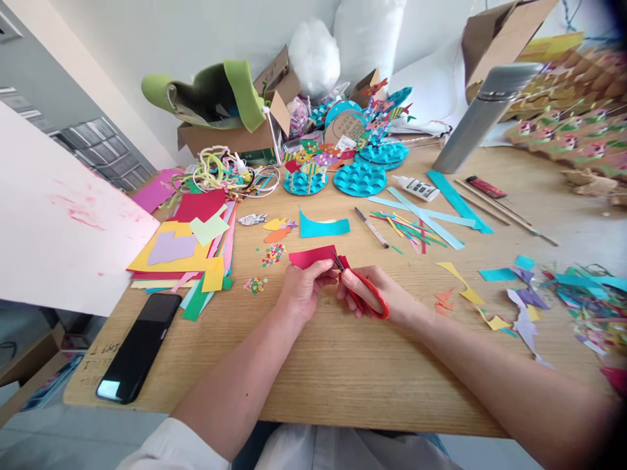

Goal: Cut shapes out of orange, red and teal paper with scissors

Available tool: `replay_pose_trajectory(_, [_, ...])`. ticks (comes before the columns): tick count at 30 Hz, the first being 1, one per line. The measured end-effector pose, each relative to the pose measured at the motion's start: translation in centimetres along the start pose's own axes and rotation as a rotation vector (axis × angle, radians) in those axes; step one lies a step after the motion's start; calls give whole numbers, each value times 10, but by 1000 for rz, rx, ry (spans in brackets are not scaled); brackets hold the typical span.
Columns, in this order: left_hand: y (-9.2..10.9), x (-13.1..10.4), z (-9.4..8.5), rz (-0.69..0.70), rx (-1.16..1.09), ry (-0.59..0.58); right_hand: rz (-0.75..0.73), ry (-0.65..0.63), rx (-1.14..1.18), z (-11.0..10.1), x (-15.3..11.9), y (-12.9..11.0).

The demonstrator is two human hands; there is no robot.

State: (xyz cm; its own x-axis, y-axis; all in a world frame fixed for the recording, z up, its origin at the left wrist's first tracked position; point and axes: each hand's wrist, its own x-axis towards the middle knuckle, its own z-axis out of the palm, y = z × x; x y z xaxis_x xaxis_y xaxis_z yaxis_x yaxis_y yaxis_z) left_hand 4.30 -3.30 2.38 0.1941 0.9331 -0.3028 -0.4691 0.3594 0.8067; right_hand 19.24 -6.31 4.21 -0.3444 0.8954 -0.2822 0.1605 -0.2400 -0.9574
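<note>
My left hand (pixel 304 288) pinches a piece of red paper (pixel 311 255) by its lower edge, above the middle of the table. A pair of red-handled scissors (pixel 376 301) is gripped in my right hand (pixel 361 290). The blades lie across the right end of the red paper, close to my left fingertips. Just behind the paper is a blue paper piece (pixel 321 226) with a curved edge. Small piles of paper confetti (pixel 273 255) and some orange and yellow cut-out fish shapes (pixel 279 233) lie left of it.
Coloured paper sheets (pixel 166 264) and a black phone (pixel 140 349) are on the left. Behind stand blue decorated discs (pixel 360 179), a glue bottle (pixel 416 188) and a grey flask (pixel 482 121). A pen (pixel 371 227), paper strips (pixel 411 228) and scraps (pixel 524 320) lie to the right.
</note>
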Motion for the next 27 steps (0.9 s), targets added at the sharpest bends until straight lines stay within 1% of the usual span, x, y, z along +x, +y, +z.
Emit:
replay_pose_trajectory(9, [1, -1, 1, -14, -2, -14, -20, 4, -13, 0, 1, 2])
replay_pose_trajectory(14, [1, -1, 1, -20, -10, -2, -31, 16, -34, 1, 0, 2])
replay_pose_trajectory(22, [2, -1, 2, -26, -13, 18, 8, 32, -18, 3, 0, -1])
replay_pose_trajectory(27, [2, -1, 2, -35, -11, -6, 7, 31, -7, 4, -1, 0])
